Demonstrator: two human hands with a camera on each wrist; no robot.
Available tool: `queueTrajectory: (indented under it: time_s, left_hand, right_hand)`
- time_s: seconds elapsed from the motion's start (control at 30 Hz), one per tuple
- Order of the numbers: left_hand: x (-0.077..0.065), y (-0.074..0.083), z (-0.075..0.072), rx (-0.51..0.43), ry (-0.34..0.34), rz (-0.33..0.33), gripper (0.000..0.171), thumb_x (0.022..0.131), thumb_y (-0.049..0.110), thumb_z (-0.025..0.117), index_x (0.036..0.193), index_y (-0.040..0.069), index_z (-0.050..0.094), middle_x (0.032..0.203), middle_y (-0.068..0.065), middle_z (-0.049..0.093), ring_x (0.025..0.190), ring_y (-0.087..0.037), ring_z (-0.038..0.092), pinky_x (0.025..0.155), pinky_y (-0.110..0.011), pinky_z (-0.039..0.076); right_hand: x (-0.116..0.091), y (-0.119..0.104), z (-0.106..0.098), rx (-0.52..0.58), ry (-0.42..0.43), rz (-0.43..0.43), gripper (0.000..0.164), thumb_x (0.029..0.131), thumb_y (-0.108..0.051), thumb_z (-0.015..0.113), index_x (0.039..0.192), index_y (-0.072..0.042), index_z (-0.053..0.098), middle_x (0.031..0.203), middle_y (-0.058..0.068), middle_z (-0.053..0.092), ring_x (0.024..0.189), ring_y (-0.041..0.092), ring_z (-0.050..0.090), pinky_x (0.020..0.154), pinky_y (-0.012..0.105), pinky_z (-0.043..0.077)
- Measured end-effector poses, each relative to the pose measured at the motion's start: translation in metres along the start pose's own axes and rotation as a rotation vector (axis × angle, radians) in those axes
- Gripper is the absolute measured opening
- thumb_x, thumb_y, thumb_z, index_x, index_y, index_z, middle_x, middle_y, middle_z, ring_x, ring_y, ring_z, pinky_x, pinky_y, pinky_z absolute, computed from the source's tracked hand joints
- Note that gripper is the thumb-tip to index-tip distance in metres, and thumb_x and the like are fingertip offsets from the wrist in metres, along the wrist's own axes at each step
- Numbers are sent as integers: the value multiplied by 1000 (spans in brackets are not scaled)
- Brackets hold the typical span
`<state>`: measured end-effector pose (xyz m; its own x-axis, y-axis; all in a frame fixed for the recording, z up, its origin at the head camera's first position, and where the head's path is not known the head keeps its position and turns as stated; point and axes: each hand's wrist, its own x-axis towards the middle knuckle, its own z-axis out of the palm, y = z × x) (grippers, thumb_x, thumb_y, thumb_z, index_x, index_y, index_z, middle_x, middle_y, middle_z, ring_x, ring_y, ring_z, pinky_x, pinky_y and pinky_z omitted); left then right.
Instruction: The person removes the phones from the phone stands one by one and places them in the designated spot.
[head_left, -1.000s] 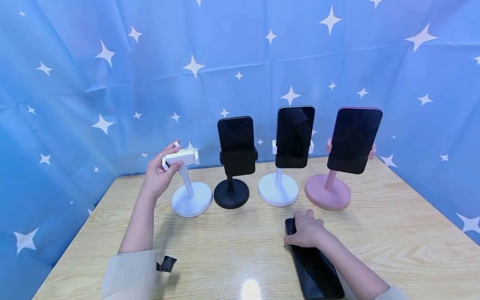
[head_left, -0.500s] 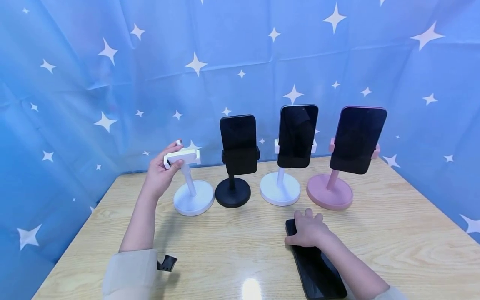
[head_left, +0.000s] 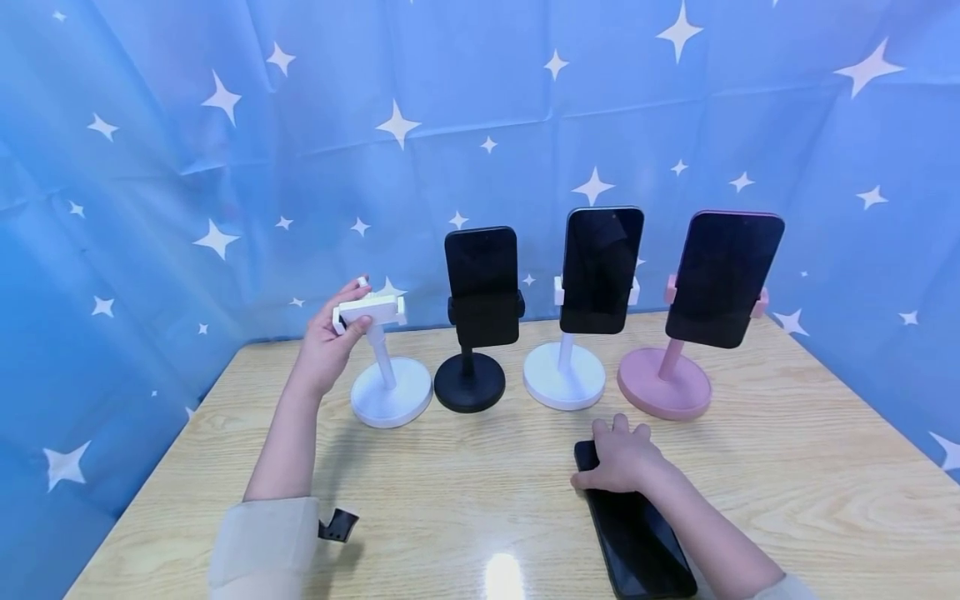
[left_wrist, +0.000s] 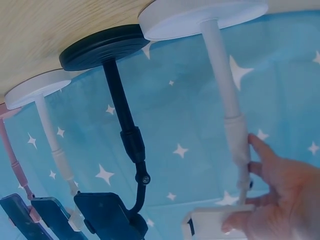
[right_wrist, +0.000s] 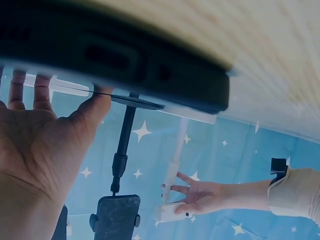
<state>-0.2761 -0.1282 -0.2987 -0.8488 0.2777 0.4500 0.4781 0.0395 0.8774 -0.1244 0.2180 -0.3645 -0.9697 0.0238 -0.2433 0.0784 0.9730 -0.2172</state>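
Observation:
At the left, my left hand (head_left: 326,337) grips the clamp head (head_left: 371,310) of a white phone stand (head_left: 392,393), thumb in front and fingers behind. No phone sits in that clamp. The left wrist view shows the thumb pressed on the clamp and the fingers by the stand's upper joint (left_wrist: 242,182). Nearer the front, a black phone (head_left: 637,542) lies screen up on the table. My right hand (head_left: 622,462) holds its far end from above, thumb at the left edge. The other fingers reach over the far end, their tips partly hidden.
Right of the white stand, a black stand (head_left: 469,383), another white stand (head_left: 564,375) and a pink stand (head_left: 665,383) stand in a row, each with an upright phone. Behind the wooden table (head_left: 450,492) hangs a blue star-patterned curtain (head_left: 480,100). A black wrist mount (head_left: 339,525) juts from my left sleeve.
The whole head view has shifted slightly, with the scene sliding a little to the right. Both hands keep their hold on the stand's clamp and the phone.

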Motion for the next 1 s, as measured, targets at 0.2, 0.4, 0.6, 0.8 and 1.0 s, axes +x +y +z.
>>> queueTrajectory:
  time_s: [0.2, 0.4, 0.6, 0.8, 1.0]
  left_hand:
    - [-2, 2, 5, -61, 45, -24, 40, 89, 11, 58, 128, 8, 50, 148, -4, 30, 135, -21, 28, 105, -29, 31]
    - [-5, 6, 12, -179, 122, -46, 39, 89, 1, 55, 127, 3, 49, 146, -4, 34, 133, -18, 31, 105, -31, 31]
    - [-10, 11, 16, -218, 131, -69, 42, 91, -4, 49, 132, -4, 41, 146, -5, 33, 130, -18, 36, 103, -27, 34]
    - [-20, 10, 17, -186, 188, -193, 40, 90, -1, 51, 129, -4, 44, 116, 2, 57, 105, -11, 53, 96, -25, 42]
    - [-28, 5, 28, -120, 156, -305, 33, 92, 5, 51, 123, -7, 47, 119, -14, 56, 106, -14, 57, 96, -29, 42]
  right_hand:
    - [1, 1, -3, -4, -21, -45, 86, 67, -50, 74, 121, 10, 45, 120, 36, 40, 94, 49, 41, 80, 58, 39]
    - [3, 3, -8, 14, -59, -69, 87, 67, -52, 73, 122, 9, 45, 123, 38, 37, 100, 52, 41, 84, 60, 36]
    - [5, 12, -17, 52, -92, -94, 63, 73, -48, 71, 110, 0, 54, 102, 20, 51, 85, 33, 50, 75, 48, 44]
    - [4, 14, -22, 89, -80, -130, 45, 79, -36, 68, 105, -1, 55, 93, 12, 53, 76, 22, 50, 69, 41, 46]
    - [-2, 2, -25, 84, -23, -148, 48, 80, -36, 67, 108, 1, 55, 99, 16, 55, 83, 29, 52, 72, 44, 47]
